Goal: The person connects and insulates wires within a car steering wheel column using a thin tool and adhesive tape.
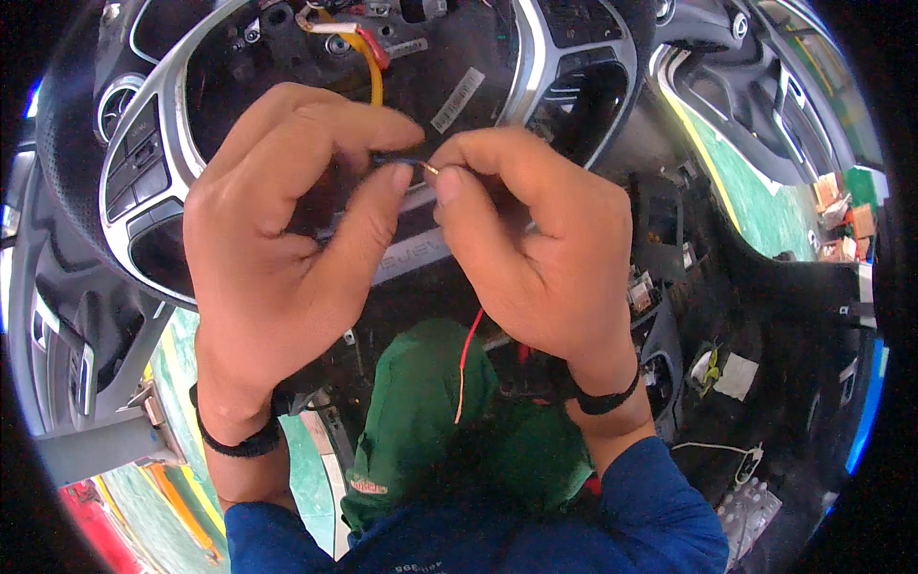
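Observation:
Both hands meet in front of a steering wheel (164, 67) whose centre is uncovered. A thin dark wire (390, 158) runs between the thumb and index finger of my left hand (277, 210). Its short bare copper end (432, 169) sits in the pinch of my right hand (545, 230), so the fingertips of the two hands nearly touch. Below my right palm hangs a red wire (466, 352) with a long stripped copper end; where its upper part goes is hidden behind the hand.
In the wheel's hub, a yellow cable (371, 72) ends near a red and white connector (375, 46). My green-trousered legs (421, 383) are under the wheel. Open car doors flank the seat. On the right lie a white paper (736, 376) and a white cable (712, 446).

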`<state>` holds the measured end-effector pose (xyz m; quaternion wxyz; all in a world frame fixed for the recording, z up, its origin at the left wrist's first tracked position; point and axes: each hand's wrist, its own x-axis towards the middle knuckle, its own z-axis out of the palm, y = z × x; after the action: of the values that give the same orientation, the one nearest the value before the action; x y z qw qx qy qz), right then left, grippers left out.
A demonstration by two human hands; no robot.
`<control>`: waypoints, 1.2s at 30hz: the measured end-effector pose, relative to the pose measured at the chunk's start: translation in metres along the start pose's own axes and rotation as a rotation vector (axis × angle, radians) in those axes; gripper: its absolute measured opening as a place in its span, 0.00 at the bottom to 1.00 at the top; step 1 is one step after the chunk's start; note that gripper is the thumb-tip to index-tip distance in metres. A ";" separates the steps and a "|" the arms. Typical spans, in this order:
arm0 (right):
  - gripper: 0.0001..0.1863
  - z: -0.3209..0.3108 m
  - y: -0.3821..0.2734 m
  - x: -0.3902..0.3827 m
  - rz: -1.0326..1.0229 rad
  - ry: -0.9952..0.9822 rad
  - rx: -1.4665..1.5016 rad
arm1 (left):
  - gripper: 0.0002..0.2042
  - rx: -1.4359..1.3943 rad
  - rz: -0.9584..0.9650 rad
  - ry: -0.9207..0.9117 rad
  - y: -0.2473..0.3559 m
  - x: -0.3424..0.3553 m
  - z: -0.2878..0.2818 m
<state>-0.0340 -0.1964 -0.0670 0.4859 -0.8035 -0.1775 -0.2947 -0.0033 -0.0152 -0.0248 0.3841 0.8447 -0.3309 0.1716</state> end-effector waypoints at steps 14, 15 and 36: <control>0.05 0.000 0.004 0.004 0.071 -0.063 0.221 | 0.10 -0.174 -0.227 0.465 0.014 -0.049 0.058; 0.05 -0.001 0.001 0.005 0.110 -0.079 0.214 | 0.10 -0.277 -0.333 0.471 0.016 -0.049 0.060; 0.06 0.000 -0.002 0.012 0.205 -0.129 0.342 | 0.05 -0.838 -0.487 0.441 0.025 -0.031 0.045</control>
<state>-0.0258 -0.1949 -0.0576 0.6301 -0.7404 -0.1729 -0.1574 -0.0413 -0.0486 -0.0576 0.7777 0.6152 -0.0770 0.1041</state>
